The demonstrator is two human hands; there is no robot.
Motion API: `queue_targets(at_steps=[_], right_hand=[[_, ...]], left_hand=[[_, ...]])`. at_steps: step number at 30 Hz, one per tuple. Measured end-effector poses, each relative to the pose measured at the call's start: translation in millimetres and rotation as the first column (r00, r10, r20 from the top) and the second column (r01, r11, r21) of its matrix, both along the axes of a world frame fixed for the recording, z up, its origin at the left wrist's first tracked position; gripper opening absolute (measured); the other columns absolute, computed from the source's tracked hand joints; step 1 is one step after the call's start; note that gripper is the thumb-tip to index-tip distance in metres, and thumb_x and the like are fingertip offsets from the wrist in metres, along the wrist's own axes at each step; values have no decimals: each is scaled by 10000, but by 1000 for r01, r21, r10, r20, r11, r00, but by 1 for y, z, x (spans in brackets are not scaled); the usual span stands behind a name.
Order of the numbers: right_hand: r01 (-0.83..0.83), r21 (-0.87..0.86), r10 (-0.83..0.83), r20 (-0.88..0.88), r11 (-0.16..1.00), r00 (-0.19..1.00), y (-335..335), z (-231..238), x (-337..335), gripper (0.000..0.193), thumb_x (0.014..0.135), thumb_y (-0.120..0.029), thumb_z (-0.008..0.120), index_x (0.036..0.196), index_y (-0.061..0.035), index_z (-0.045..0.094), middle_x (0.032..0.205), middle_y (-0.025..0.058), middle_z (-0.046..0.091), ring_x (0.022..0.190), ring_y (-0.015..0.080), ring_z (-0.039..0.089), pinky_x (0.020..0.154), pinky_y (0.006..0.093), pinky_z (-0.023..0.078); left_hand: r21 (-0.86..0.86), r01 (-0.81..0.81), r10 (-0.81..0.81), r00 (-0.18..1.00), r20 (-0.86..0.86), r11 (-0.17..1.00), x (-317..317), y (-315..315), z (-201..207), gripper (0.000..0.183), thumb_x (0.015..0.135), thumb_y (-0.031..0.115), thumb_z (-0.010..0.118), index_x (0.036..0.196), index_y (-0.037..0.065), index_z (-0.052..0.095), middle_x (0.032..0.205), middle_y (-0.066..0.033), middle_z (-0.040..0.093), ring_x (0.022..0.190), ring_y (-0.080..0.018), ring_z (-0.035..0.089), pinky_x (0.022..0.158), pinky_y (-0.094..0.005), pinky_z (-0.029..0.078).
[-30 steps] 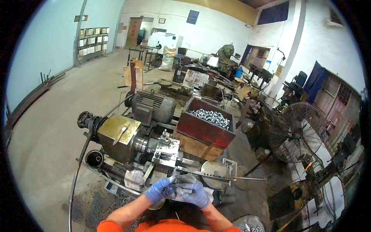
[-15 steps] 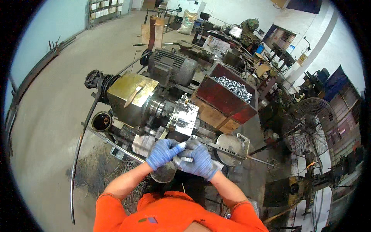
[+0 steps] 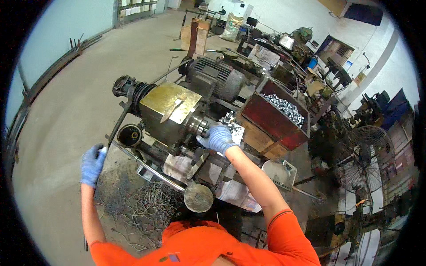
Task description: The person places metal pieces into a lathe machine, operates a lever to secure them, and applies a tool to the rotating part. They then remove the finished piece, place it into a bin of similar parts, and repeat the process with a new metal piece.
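Note:
My left hand (image 3: 93,166), in a blue knitted glove, is closed round a long dark metal lever (image 3: 116,129) that slants down from the left end of the machine. My right hand (image 3: 218,138), gloved the same way, is at the spindle chuck (image 3: 198,124) of a small lathe. Its fingers are bent in beside the chuck; whatever they hold is hidden. Behind the chuck stands the oily headstock box (image 3: 171,106), with a wooden-handled tool (image 3: 172,111) lying on its top. The bright tool slide (image 3: 237,133) shows just past my right hand.
A red metal bin (image 3: 270,116) of small shiny metal parts stands on a wooden block right of the lathe. An electric motor (image 3: 217,77) sits behind. Metal shavings (image 3: 153,199) litter the floor nearby. A round disc (image 3: 198,197) is close to me; a caged fan (image 3: 364,150) stands far right.
My hands were together in front of the lathe and have parted. The left went out to the lever and closed on it; the right moved up to the chuck. The view shifted slightly.

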State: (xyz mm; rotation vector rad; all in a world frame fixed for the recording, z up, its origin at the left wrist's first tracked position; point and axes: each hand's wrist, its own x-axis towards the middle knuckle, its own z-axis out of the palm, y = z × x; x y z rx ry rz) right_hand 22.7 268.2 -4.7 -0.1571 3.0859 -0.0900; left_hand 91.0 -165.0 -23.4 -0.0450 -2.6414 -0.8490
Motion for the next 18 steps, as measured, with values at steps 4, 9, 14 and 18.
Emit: queue_targets(at_steps=[4,9,14,18], right_hand=[[-44,-161,40,-28,986,999,6,-28,-16,646,654,-452,692,1018,48,506,917,239,603,891,362,588,782,393,471],[-5,-144,3,-11,990,1000,6,-19,-15,642,672,-489,664,996,53,548,911,231,609,835,367,605,749,397,484],[-168,-77,167,-14,983,986,-6,5,-7,504,704,-536,593,823,-52,669,741,188,633,727,322,620,701,386,486],[-151,-53,153,34,987,988,-4,-2,-22,541,685,-557,614,823,-36,657,741,201,631,740,348,618,696,395,488]], left_hand=[[-38,-227,230,968,104,973,29,-75,-30,344,840,353,552,998,58,629,863,-163,645,750,-268,630,691,-373,480],[-281,-254,306,939,159,926,47,-65,-28,341,835,377,546,1009,97,633,826,-148,647,764,-297,620,705,-397,474],[-364,-204,309,916,257,909,81,-48,-26,352,826,400,538,986,101,632,803,-153,640,761,-322,613,706,-416,466],[-403,-183,324,892,315,897,87,-50,-48,360,801,417,550,899,77,613,777,-174,625,767,-340,607,688,-435,465]])
